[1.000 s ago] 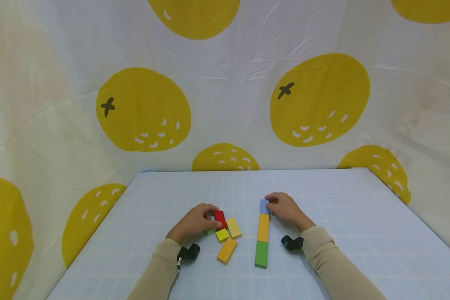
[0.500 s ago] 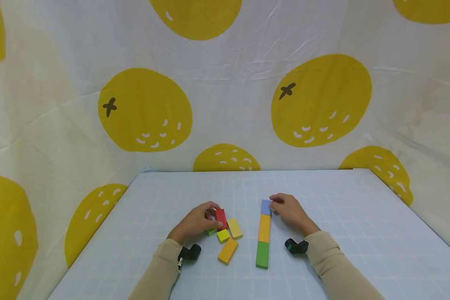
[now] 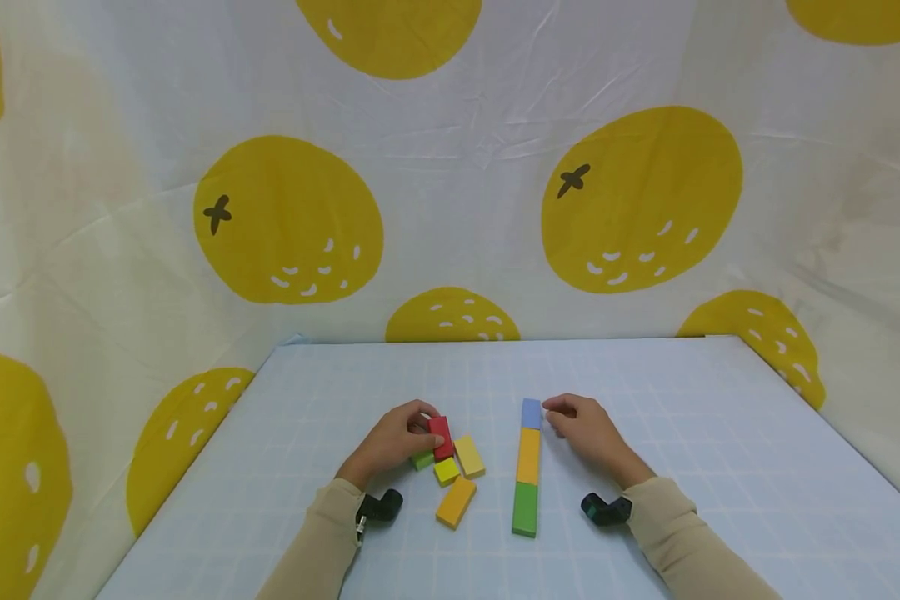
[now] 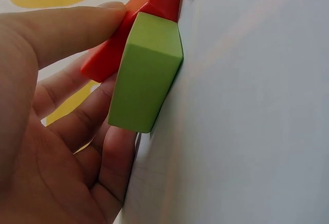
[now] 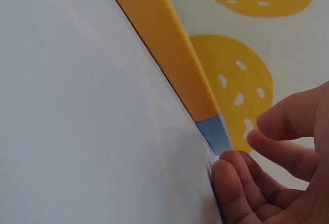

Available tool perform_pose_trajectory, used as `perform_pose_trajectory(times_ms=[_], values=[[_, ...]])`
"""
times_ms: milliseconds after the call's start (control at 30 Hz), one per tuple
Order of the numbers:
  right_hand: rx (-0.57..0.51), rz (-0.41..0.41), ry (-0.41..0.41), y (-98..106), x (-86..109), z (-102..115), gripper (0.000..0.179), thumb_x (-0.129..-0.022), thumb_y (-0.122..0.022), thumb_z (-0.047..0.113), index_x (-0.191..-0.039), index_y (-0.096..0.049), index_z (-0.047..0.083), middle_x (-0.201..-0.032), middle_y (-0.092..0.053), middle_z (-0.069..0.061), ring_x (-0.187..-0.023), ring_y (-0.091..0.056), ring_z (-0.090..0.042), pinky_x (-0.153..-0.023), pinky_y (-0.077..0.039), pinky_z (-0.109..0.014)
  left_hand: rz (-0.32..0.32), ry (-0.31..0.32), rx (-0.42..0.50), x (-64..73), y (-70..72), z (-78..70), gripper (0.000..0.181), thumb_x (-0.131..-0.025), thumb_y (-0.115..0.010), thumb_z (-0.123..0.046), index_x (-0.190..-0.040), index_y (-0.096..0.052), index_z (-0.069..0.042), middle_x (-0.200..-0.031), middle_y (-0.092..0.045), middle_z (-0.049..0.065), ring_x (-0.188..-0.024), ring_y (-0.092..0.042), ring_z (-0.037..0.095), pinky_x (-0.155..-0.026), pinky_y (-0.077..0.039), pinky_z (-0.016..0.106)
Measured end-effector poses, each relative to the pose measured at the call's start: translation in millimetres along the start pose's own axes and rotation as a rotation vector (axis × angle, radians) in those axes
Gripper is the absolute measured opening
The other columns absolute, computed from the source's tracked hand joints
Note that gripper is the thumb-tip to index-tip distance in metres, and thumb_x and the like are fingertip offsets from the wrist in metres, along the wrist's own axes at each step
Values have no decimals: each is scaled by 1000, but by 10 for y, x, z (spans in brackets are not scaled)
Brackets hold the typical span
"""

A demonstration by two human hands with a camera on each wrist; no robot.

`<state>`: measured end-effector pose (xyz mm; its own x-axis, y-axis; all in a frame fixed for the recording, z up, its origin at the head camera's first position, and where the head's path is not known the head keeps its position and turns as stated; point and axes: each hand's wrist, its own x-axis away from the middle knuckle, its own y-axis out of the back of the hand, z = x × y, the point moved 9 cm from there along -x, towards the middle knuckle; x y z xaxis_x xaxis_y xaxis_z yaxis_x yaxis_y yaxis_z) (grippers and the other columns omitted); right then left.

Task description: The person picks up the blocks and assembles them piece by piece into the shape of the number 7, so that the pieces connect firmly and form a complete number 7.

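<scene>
My left hand point(image 3: 394, 443) pinches a red block point(image 3: 440, 435) between thumb and fingers. In the left wrist view the red block slants behind a light green block point(image 4: 146, 75), which stands close to the palm. My right hand point(image 3: 591, 429) is just right of a blue block point(image 3: 531, 413), with loosely bent fingers and nothing held. That blue block tops a straight row: an orange block point(image 3: 528, 456) touches it, and a green block point(image 3: 525, 509) forms the near end. The right wrist view shows the fingertips close to the blue block's end; contact is hard to tell.
Beside the red block lie a small yellow block point(image 3: 446, 472) and a pale yellow block point(image 3: 469, 456). A second orange block point(image 3: 456, 502) lies tilted nearer the front. The table point(image 3: 390, 558) has a pale checked cover, and a fruit-print curtain point(image 3: 457, 200) hangs behind it.
My right hand has let go of the blue block and drawn back to the right. The red block has shifted slightly up in my left hand, baring more of the light green one.
</scene>
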<state>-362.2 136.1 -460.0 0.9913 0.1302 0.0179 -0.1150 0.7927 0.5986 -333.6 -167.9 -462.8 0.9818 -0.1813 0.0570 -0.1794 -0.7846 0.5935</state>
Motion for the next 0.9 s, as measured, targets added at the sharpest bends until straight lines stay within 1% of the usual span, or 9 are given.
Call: perform_pose_trajectory(times_ms=[233, 433, 533, 667, 767, 900], values=[[0, 6, 30, -11, 75, 10, 26, -100, -60, 20, -123, -67, 10, -109, -67, -2, -86, -61, -18, -78, -54, -34, -6, 4, 4, -4, -4, -2, 33, -88, -77, -34, -117, -64, -22, -102, -64, -1, -93, -59, 21, -81, -54, 35], [3, 16, 46, -28, 127, 39, 24, -99, -62, 18, -121, -68, 11, -107, -66, -2, -85, -60, -18, -76, -53, -32, -28, 5, -8, -8, 15, 3, 30, -90, -75, -33, -117, -65, -23, -102, -65, -2, -94, -58, 21, -83, -53, 35], [18, 15, 43, -39, 163, 49, 24, -99, -63, 19, -121, -68, 13, -106, -66, -1, -85, -59, -18, -76, -53, -32, -42, 21, -12, -9, 22, 17, 29, -91, -75, -32, -117, -65, -24, -104, -65, -2, -96, -58, 21, -83, -54, 36], [44, 5, 65, -36, 238, 76, 24, -97, -65, 19, -120, -67, 13, -109, -64, -1, -93, -60, -18, -80, -55, -35, -61, 46, -4, -12, 34, 23, 28, -91, -74, -31, -117, -64, -24, -107, -64, 0, -99, -58, 23, -83, -55, 37], [53, 5, 103, -36, 299, 106, 24, -96, -67, 19, -119, -68, 13, -112, -63, -1, -100, -61, -19, -84, -55, -39, -72, 55, 9, -16, 44, 27, 29, -91, -75, -30, -117, -64, -24, -109, -64, 1, -100, -57, 23, -82, -55, 36], [56, 27, 192, -55, 377, 175, 26, -94, -69, 17, -119, -68, 12, -115, -60, -3, -104, -62, -20, -86, -54, -40, -86, 56, 14, -17, 62, 32, 29, -91, -75, -30, -118, -64, -24, -111, -64, 1, -100, -57, 23, -81, -56, 36]])
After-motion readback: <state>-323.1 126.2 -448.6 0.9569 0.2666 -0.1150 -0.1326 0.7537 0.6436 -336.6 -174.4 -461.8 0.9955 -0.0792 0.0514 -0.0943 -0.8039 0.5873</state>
